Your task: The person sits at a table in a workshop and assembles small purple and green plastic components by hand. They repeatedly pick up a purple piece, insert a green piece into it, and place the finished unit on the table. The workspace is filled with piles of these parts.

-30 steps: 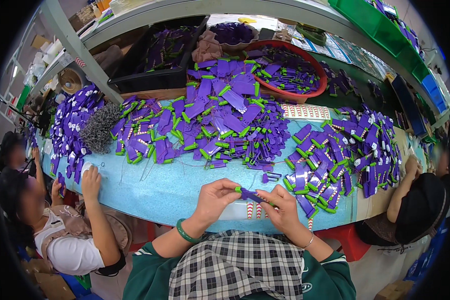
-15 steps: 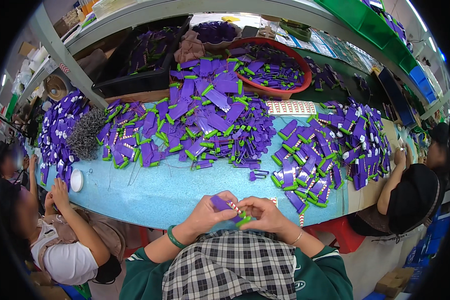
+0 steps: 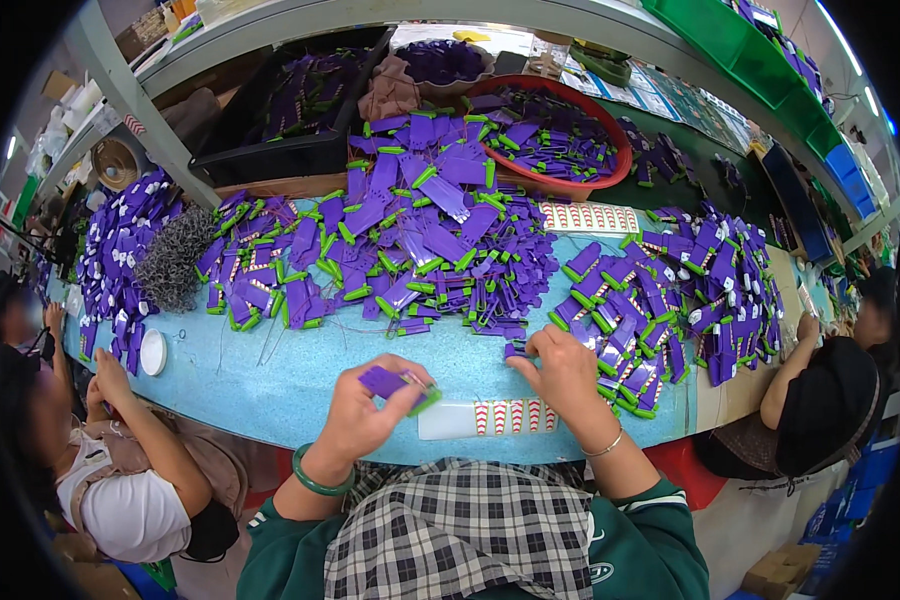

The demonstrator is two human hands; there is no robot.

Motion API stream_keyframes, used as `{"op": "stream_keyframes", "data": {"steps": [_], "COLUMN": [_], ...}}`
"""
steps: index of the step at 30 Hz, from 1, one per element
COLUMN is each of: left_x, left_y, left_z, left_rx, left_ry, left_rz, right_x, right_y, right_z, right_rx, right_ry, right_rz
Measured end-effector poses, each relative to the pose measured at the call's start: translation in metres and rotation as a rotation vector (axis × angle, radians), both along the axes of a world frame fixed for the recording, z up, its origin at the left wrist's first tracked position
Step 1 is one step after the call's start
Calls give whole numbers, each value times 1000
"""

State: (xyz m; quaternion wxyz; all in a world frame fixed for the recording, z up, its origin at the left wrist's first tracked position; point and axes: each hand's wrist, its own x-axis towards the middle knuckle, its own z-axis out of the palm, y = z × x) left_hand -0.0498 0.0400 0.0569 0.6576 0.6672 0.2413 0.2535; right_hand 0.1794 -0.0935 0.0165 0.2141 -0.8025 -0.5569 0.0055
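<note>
My left hand (image 3: pixel 362 412) is closed on a flat purple tag with a bright green end (image 3: pixel 382 381), held above the table and slightly blurred. At the near edge of the piles, the curled thumb and fingers of my right hand (image 3: pixel 567 372) are at a small purple part (image 3: pixel 513 351), partly hidden by them. Between my forearms, a white sticker sheet (image 3: pixel 445 424) lies on the table with a row of red-and-yellow striped stickers. Many similar purple-and-green tags (image 3: pixel 450 247) are heaped beyond my hands, and more (image 3: pixel 630 330) lie on the right.
The pale blue table (image 3: pixel 260 375) carries a heap of grey wire pieces (image 3: pixel 173 262) and a white round lid (image 3: pixel 153 352) at left. Behind stand a black crate (image 3: pixel 270 155) and a red basin (image 3: pixel 625 160) of purple parts. Co-workers sit on both sides. A metal shelf (image 3: pixel 390 45) crosses above.
My hands have come apart from the tag they both held. The left kept it and moved left; the right moved forward to the small purple part. The sticker sheet is now in view.
</note>
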Motion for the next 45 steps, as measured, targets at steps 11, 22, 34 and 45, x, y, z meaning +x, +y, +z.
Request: {"op": "stream_keyframes", "data": {"steps": [11,22,34,45], "left_x": [11,35,33,26], "left_y": [-8,-29,-31,-33], "left_z": [-45,-41,-47,-42], "left_rx": [60,-36,528,221], "left_ry": [-6,144,220,255], "left_rz": [35,-337,-268,-315], "right_x": [-6,-41,-48,-59], "right_y": [2,5,0,1], "right_z": [-16,29,13,2], "right_rx": [210,362,286,237], "right_ry": [326,669,651,836], "right_rz": [158,269,240,206]}}
